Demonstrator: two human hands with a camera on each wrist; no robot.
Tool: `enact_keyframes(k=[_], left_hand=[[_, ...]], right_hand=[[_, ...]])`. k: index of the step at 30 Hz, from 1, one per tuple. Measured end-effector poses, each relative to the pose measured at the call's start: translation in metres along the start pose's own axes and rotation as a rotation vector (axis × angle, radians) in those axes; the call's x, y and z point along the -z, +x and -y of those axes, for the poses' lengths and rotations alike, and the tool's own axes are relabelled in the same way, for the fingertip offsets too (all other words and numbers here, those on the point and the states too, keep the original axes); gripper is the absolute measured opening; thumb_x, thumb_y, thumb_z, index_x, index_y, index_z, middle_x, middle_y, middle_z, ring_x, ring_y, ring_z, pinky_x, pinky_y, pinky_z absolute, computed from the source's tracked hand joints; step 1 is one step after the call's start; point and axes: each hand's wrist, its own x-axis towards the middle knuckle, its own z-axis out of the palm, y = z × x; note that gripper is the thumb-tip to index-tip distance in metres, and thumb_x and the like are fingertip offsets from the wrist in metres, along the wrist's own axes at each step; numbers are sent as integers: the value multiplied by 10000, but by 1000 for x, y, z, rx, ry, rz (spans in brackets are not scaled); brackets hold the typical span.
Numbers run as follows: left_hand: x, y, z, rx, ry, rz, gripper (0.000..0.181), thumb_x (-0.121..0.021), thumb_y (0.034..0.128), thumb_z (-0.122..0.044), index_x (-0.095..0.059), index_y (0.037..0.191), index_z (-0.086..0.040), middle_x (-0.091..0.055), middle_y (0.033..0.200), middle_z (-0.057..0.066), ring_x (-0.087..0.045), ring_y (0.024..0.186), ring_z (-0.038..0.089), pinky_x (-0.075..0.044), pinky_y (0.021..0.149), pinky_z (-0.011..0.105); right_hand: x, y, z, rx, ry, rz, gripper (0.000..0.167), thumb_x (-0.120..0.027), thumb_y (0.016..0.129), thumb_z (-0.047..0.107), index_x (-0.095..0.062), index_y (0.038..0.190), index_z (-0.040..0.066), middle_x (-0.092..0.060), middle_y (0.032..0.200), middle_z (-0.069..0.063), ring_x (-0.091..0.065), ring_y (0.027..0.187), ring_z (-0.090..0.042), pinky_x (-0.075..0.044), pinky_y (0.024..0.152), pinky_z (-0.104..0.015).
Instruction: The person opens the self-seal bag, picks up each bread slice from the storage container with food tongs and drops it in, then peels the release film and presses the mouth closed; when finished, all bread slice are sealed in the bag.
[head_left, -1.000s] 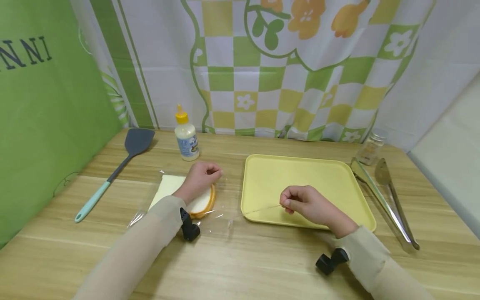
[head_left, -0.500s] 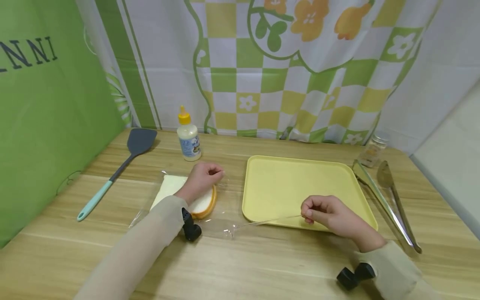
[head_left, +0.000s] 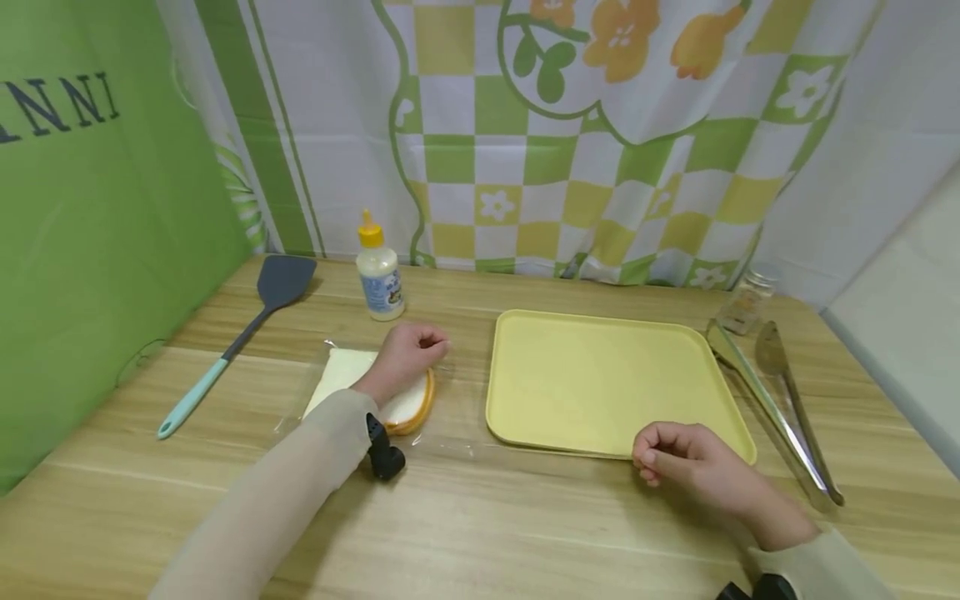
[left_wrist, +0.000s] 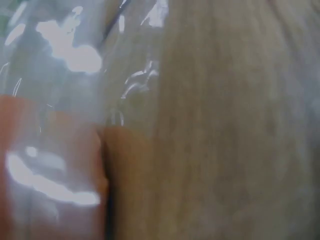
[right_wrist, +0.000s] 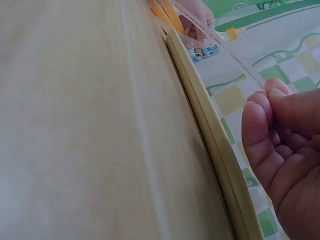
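Note:
In the head view, bread slices (head_left: 409,408) with an orange-brown crust lie in a clear plastic bag (head_left: 457,400) at left. My left hand (head_left: 405,357) reaches over them and pinches the bag near its upper right corner. At the tray's front edge, my right hand (head_left: 690,462) pinches the end of a narrow clear strip. The right wrist view shows this strip (right_wrist: 242,65) with small red print, stretched from the bag to my right fingertips (right_wrist: 275,90). Shiny film (left_wrist: 75,90) fills the left side of the blurred left wrist view.
A yellow tray (head_left: 585,375) lies right of the bag. Behind the bread stands a yellow-capped squeeze bottle (head_left: 381,279). A spatula (head_left: 240,337) lies at far left. Metal tongs (head_left: 772,417) and a glass jar (head_left: 746,300) are at right, with a curtain behind.
My right hand has moved right and toward me, pulling the strip out across the tray's front edge. My left hand stays at the bag's corner.

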Motion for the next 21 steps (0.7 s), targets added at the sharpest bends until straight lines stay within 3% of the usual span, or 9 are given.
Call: enact_keyframes(k=[6,10,16,19,21], left_hand=[[-4,2,1,-1,-5,9,145,-626,859,-143,-699,908,-28,-679,877,68,-553,775,144,-473,714,260],[-4,2,2,-16,-9,-8,129,-628,845,-122,-698,882,-20,-674,841,66,-549,759,152,-471,705,267],[-6,1,2,-68,-19,-14,109,-622,828,-130,-691,815,-45,-653,770,16,-531,712,127,-459,662,250],[-5,1,1,-44,-11,-8,115,-625,833,-135,-695,836,-43,-664,797,28,-543,729,136,-468,677,257],[-3,2,1,-10,-6,-3,124,-624,844,-137,-697,867,-39,-672,832,46,-549,758,149,-472,706,271]], right_hand=[[-4,-10,5,-35,-41,-24,113,-408,943,-67,-488,879,-116,-540,776,-26,-537,701,-69,-514,600,-265],[-6,-9,4,-7,-71,-67,118,-412,927,-91,-486,839,-64,-524,731,-32,-533,671,-75,-513,576,-271],[3,-18,-2,29,42,-100,144,-381,919,-128,-480,853,-46,-520,782,30,-525,686,-81,-496,588,-258],[8,-26,-3,-18,39,-130,112,-384,928,-112,-477,878,-75,-521,802,32,-522,694,-99,-492,597,-259],[10,-30,-1,-99,-26,-156,96,-415,943,-56,-492,894,-86,-529,789,30,-529,685,-104,-497,599,-261]])
